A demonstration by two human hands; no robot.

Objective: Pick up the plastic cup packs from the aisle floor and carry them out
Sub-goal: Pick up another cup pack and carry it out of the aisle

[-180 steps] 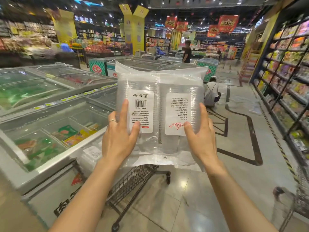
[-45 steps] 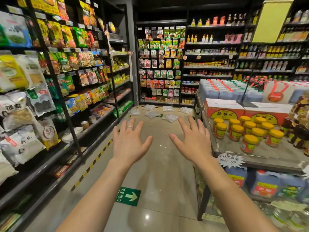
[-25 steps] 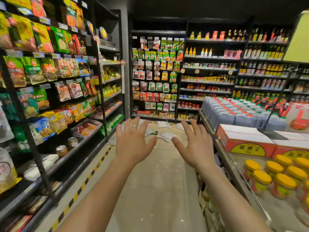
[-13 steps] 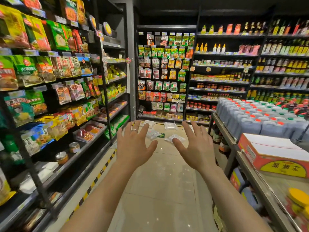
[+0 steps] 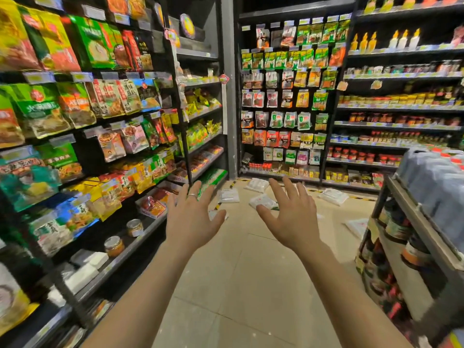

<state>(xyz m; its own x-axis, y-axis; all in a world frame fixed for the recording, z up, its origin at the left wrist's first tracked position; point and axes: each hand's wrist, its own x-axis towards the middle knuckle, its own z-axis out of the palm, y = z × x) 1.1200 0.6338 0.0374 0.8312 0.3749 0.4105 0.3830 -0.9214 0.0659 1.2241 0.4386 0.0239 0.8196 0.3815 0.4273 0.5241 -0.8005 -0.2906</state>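
Several clear plastic cup packs lie scattered on the beige aisle floor ahead: one (image 5: 228, 195) by the left shelf foot, one (image 5: 257, 184) further back, one (image 5: 263, 202) partly behind my right hand, one (image 5: 333, 195) to the right and one (image 5: 357, 226) beside the display table. My left hand (image 5: 192, 219), with a ring on one finger, and my right hand (image 5: 292, 214) are both stretched out in front of me, fingers spread, holding nothing. Both hands are well short of the packs.
Black shelving (image 5: 140, 237) full of packets and jars lines the left side. More stocked shelves (image 5: 283, 116) close off the aisle end. A display table (image 5: 416, 227) with blue jugs on top and bottles underneath stands on the right. The floor (image 5: 241, 285) runs between them.
I have come further down the aisle, so the cup packs are nearer and larger. The display table has slid to the right edge. My hands stay spread and hold nothing.
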